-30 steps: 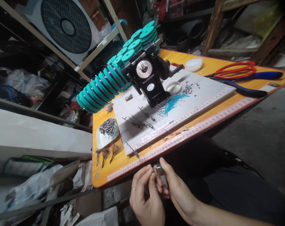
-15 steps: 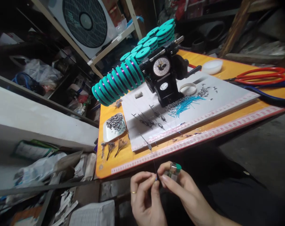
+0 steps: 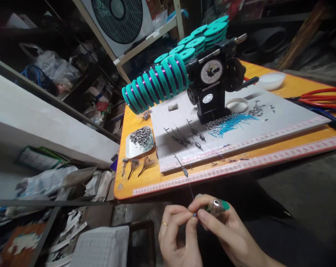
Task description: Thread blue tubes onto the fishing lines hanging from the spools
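My left hand (image 3: pixel 180 233), with a ring on one finger, pinches a tiny blue bead (image 3: pixel 195 215) between thumb and fingertip. My right hand (image 3: pixel 223 226) meets it there, thumb and index finger pressed together at the bead. A lighter with a green end (image 3: pixel 218 206) is tucked in the right hand's fingers. From the fingertips a thin dark line (image 3: pixel 192 191) runs up to a grey sinker (image 3: pixel 185 171) at the table's front edge.
A black winding machine (image 3: pixel 212 92) carries teal spools (image 3: pixel 156 85) on the board (image 3: pixel 168 163). Around it lie metal pieces, blue strips (image 3: pixel 231 124) and a shallow lid (image 3: pixel 237 105). A white tray of sinkers (image 3: pixel 140 142) sits left. Red-handled pliers (image 3: pixel 320 98) lie right.
The camera view has shifted, so the table and machine appear further right. The lighter has turned, its metal end now facing the camera. Both hands remain together at the bead.
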`<state>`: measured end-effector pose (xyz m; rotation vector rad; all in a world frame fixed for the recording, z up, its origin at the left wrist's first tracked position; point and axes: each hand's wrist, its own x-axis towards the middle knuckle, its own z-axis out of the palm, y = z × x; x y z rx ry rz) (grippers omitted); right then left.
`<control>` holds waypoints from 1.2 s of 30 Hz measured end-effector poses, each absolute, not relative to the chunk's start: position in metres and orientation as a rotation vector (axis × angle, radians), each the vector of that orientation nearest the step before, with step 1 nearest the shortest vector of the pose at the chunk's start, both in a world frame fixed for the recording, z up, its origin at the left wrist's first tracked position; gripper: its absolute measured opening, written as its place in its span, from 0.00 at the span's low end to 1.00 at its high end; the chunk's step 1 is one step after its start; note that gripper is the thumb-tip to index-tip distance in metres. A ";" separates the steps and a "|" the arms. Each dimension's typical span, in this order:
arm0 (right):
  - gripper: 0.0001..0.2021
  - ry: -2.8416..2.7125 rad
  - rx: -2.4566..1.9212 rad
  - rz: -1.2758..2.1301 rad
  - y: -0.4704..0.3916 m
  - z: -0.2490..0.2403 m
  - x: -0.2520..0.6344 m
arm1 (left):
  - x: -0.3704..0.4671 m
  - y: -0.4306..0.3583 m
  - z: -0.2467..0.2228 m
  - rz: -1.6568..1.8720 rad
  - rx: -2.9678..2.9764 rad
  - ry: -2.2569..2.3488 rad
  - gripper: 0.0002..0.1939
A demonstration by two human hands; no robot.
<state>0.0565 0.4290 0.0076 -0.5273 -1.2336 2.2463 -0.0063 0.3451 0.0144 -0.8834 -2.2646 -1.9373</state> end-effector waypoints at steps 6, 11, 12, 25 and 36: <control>0.08 -1.211 -0.532 2.288 0.429 0.008 0.055 | -0.008 0.340 0.011 -2.022 -0.896 -2.296 0.05; 0.10 -1.191 -0.572 2.338 0.428 0.007 0.056 | -0.014 0.337 0.008 -2.226 -0.841 -2.325 0.06; 0.11 -1.151 -0.586 2.356 0.427 0.006 0.057 | -0.015 0.337 0.008 -2.265 -0.871 -2.340 0.06; 0.30 -0.924 -0.738 2.455 0.434 0.001 0.053 | -0.018 0.346 0.007 -2.713 -0.651 -2.520 0.10; 0.18 -0.947 -0.731 2.369 0.437 -0.001 0.059 | -0.012 0.353 0.006 -3.035 -0.375 -2.452 0.17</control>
